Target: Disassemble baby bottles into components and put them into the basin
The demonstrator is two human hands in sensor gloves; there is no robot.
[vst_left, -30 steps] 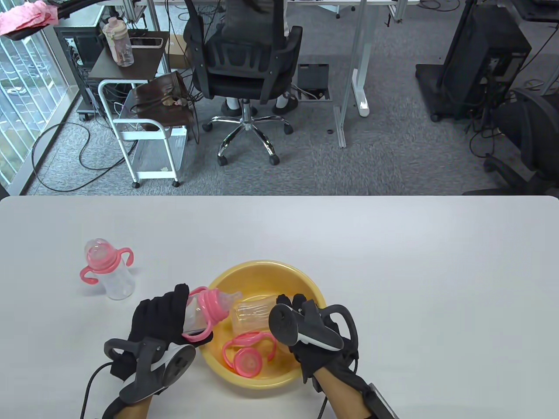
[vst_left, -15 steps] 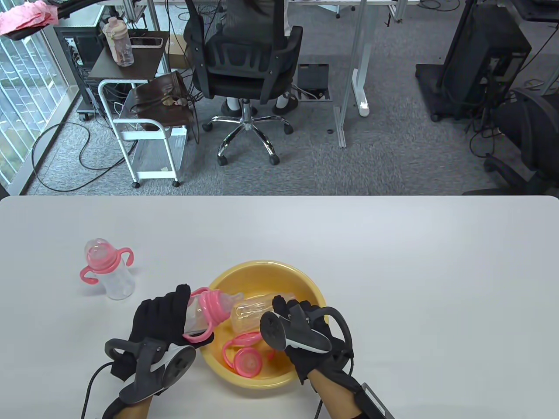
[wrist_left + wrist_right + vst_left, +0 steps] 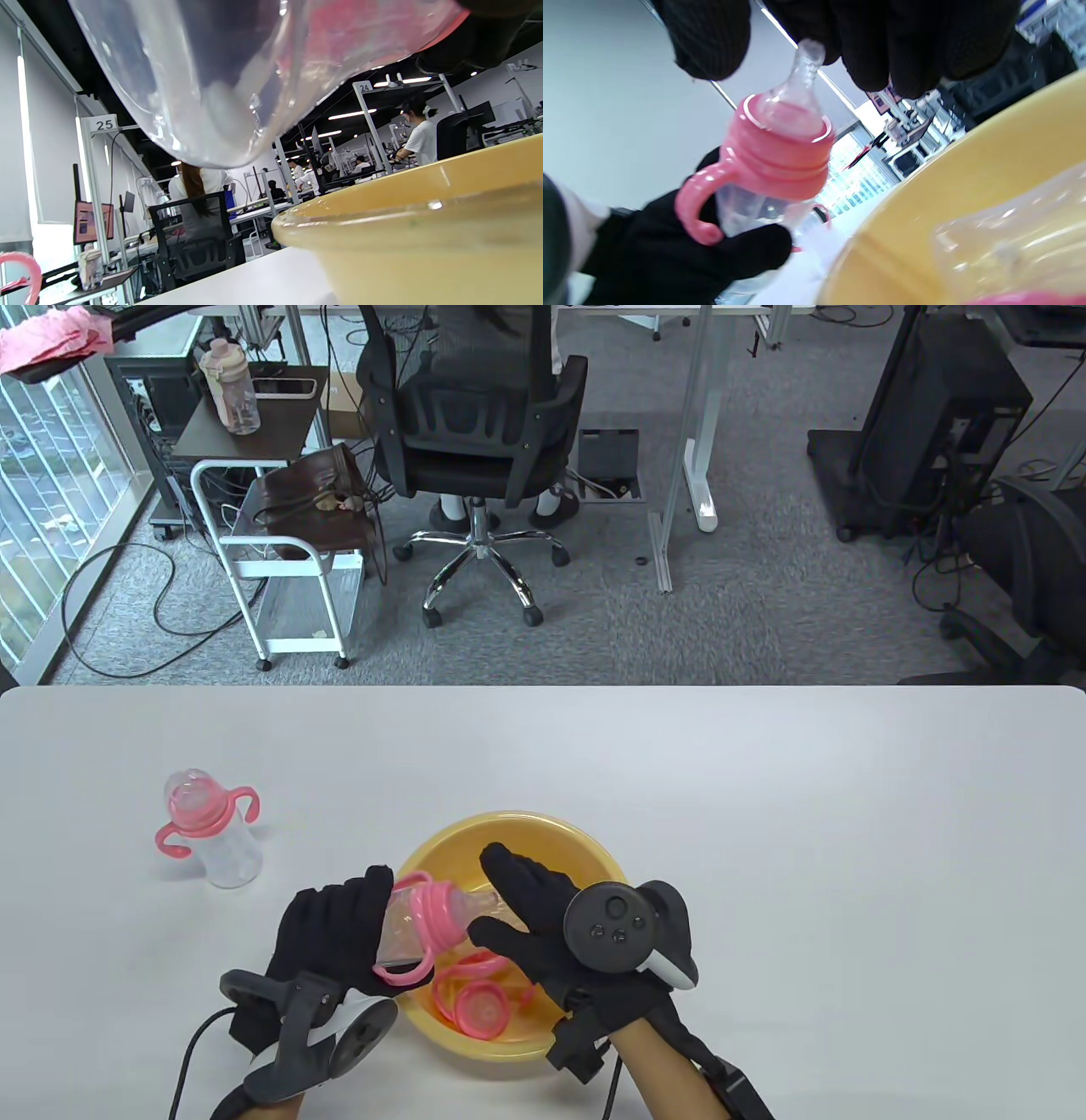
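Clear plastic baby bottle with pink handled collar held tilted over near-left rim of round yellow plastic basin; left hand curled round its body; right hand open over the teat, fingers extended; detached pink collar and clear bottle body lying inside basin; second assembled bottle upright, well left.

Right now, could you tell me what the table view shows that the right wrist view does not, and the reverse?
Only the table view shows the second assembled baby bottle standing upright on the white table, apart from the basin, and the loose pink handle ring with its nipple in the basin.

Only the right wrist view shows the right hand's fingertips close around the nipple tip; contact is unclear.

Both show the left hand gripping the tilted baby bottle by its clear body, its pink collar on, over the yellow basin, the right hand reaching in.
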